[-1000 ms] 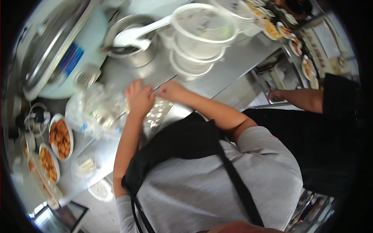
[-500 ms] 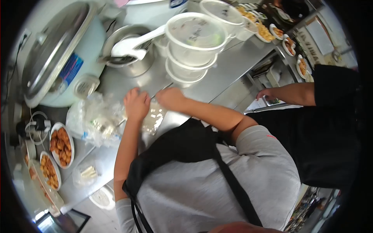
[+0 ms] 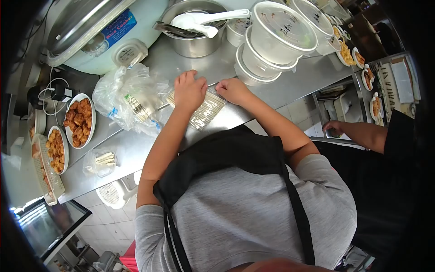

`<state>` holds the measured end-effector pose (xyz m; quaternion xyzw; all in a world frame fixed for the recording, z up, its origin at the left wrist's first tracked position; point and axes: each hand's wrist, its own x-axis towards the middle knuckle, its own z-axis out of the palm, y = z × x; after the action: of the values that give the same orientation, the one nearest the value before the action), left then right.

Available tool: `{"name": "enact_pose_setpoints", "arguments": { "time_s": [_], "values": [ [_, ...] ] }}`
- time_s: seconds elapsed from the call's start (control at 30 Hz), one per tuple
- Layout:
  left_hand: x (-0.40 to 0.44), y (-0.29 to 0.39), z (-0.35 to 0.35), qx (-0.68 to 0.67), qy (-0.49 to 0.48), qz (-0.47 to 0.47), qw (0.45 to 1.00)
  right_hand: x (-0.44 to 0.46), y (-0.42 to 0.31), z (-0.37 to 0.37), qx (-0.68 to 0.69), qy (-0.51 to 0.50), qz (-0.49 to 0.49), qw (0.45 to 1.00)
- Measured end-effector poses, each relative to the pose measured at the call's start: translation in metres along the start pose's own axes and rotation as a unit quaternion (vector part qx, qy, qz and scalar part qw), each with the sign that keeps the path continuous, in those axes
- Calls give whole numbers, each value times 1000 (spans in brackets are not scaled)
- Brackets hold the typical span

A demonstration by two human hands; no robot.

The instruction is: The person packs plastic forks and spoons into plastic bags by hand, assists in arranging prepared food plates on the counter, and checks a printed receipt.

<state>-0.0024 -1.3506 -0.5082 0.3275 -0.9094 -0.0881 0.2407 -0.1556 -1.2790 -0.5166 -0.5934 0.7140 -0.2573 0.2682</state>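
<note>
A clear plastic packet of thin pale wooden sticks (image 3: 208, 110) lies at the counter's near edge. My left hand (image 3: 190, 90) is over its upper left part, fingers curled down on it. At its upper right end, my right hand (image 3: 233, 91) has its fingers closed on the plastic; the fingertips are partly hidden. Just left of my left hand sits a crumpled clear plastic bag (image 3: 131, 97), with a bundle of thin sticks (image 3: 137, 108) showing in it.
Behind my hands stand a steel pot (image 3: 195, 45) with a white ladle (image 3: 204, 19), stacked lidded tubs (image 3: 281, 31) and a rice cooker (image 3: 113, 50). Left are plates of fried food (image 3: 80, 120) and a small bag (image 3: 102, 162). A co-worker's hand (image 3: 334, 128) is at right.
The view has shifted, so the counter and its contents sit differently in the frame. Both hands stay at the packet, and more of its sticks show now.
</note>
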Motion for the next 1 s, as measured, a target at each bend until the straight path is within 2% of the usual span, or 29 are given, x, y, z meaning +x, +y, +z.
{"name": "enact_pose_setpoints", "arguments": {
  "time_s": [0.2,0.3,0.5,0.6,0.7,0.8,0.9,1.0],
  "values": [
    [-1,1,-2,-6,13,1,1000,1,-10,2,-17,-17,13,1000],
    [-2,0,0,-10,20,5,1000,-1,-15,3,-66,6,6,998],
    [-1,-1,2,-5,14,-2,1000,-6,-26,1,-165,33,-52,984],
    [-1,0,1,2,8,-8,1000,-7,-24,1,-195,51,-118,972],
    [-1,-1,2,3,4,-13,1000,-8,-19,-2,-186,59,-249,949],
    [1,-2,3,6,-8,-16,1000,-10,-10,-7,-144,52,-289,945],
    [3,-6,3,26,-21,-38,999,-28,-17,-19,-104,-1,-317,943],
    [3,-7,3,12,-22,-49,998,-44,-8,-22,-80,-43,-309,947]
  ]
}}
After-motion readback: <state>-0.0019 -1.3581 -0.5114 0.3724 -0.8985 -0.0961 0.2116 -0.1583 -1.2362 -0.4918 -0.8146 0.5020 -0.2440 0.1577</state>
